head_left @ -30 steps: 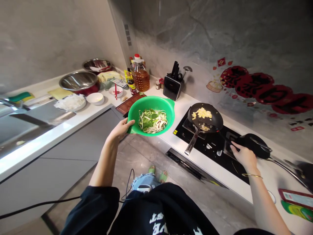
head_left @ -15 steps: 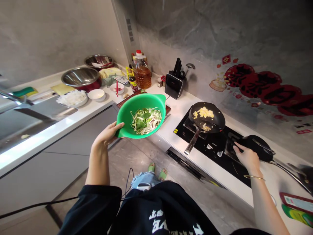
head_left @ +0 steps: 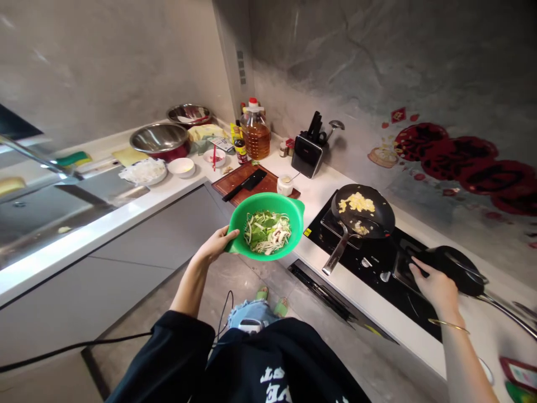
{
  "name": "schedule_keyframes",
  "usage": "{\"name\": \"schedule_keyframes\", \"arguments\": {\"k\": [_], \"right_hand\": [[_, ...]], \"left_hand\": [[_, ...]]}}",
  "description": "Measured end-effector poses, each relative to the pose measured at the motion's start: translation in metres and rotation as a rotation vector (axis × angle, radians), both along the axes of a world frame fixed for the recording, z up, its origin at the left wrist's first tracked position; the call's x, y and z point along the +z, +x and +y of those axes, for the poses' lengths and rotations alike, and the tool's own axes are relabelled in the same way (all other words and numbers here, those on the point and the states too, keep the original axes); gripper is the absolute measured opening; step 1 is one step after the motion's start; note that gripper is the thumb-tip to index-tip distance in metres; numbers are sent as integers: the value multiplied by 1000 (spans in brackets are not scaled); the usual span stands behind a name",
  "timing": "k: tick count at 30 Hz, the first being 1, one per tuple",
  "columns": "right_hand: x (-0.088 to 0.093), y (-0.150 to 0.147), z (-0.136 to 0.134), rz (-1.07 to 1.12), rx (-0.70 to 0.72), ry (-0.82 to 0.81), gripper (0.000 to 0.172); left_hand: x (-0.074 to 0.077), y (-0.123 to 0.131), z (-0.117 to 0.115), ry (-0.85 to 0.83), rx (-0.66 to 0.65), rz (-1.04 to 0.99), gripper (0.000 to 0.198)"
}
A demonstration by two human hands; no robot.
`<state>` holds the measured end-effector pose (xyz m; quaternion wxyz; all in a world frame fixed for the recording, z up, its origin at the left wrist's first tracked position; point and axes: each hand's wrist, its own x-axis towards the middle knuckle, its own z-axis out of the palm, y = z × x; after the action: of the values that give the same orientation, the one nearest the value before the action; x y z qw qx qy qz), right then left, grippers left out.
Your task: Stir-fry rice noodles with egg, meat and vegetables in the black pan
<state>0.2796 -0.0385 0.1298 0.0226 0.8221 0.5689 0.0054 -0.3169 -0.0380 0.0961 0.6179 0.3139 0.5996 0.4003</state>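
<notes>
Grey marbled wall (head_left: 302,73) is standing behind the white counter (head_left: 314,193), and red stickers (head_left: 444,151) are decorating its right side. Your green colander (head_left: 296,226) is hanging in the air before the counter's corner, left of the black stove (head_left: 403,291). Its mouth is facing upward; its long axis, from handle to handle, is running sideways, the right end pointing slightly away from you. Green leaves and pale strips (head_left: 268,232) are lying inside. Your left hand (head_left: 215,244) is gripping the left handle, the thumb lying over the rim, the other fingers mostly hiding below. Your right hand (head_left: 436,286) is bending its fingers closely around the dark handle of a spatula (head_left: 380,230); against the black stove this handle is difficult to see. The spatula's head is staying inside the frying pan (head_left: 384,210), near yellow egg pieces (head_left: 357,203), and the pan's steel handle is pointing toward you. Behind the colander, a knife (head_left: 251,182) is lying on the wooden board (head_left: 269,187).
</notes>
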Motion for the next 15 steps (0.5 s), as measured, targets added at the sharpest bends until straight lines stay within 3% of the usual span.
{"name": "schedule_keyframes", "arguments": {"k": [4,11,13,15], "right_hand": [[-1,-3,-7,34,8,69,52],[-5,-6,-19,134,-38,92,52],[-4,-5,-23,145,-49,92,51],[-1,-2,-26,167,-64,87,52]], "left_hand": [[-23,14,8,10,5,-15,31],[-80,81,15,-54,89,-96,20],[-84,88,14,-47,95,-123,20],[-79,84,12,-22,99,-144,25]]}}
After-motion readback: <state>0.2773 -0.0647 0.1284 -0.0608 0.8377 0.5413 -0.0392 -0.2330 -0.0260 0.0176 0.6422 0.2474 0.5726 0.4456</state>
